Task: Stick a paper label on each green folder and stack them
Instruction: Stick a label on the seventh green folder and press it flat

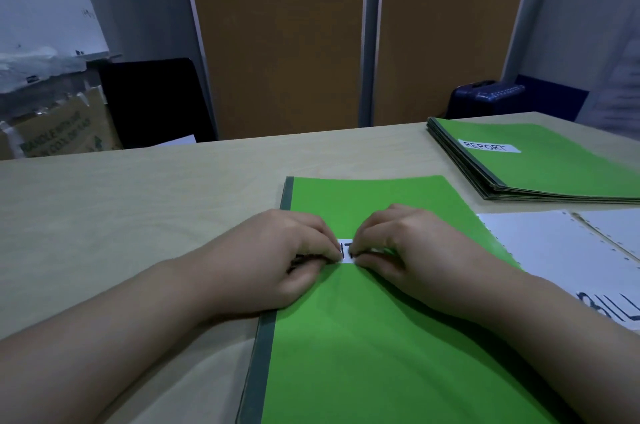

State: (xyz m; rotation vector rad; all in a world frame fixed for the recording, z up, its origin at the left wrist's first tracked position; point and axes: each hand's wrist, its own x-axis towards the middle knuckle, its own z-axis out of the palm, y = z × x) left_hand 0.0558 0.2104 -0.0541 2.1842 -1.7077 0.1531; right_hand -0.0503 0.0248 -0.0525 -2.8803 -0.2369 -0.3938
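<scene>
Head view: pale wood tabletop (121,209), brown cabinet doors (277,42) behind. A bright green folder (363,354) with dark spine lies at the near edge; left hand (277,257) and right hand (415,257), fingers curled, pinch a white label (346,252) against its cover.

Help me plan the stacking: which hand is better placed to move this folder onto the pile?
Right, probably: the pile lies far right on the table, on the side of the right hand; the left hand would have to reach across the folder.
</scene>
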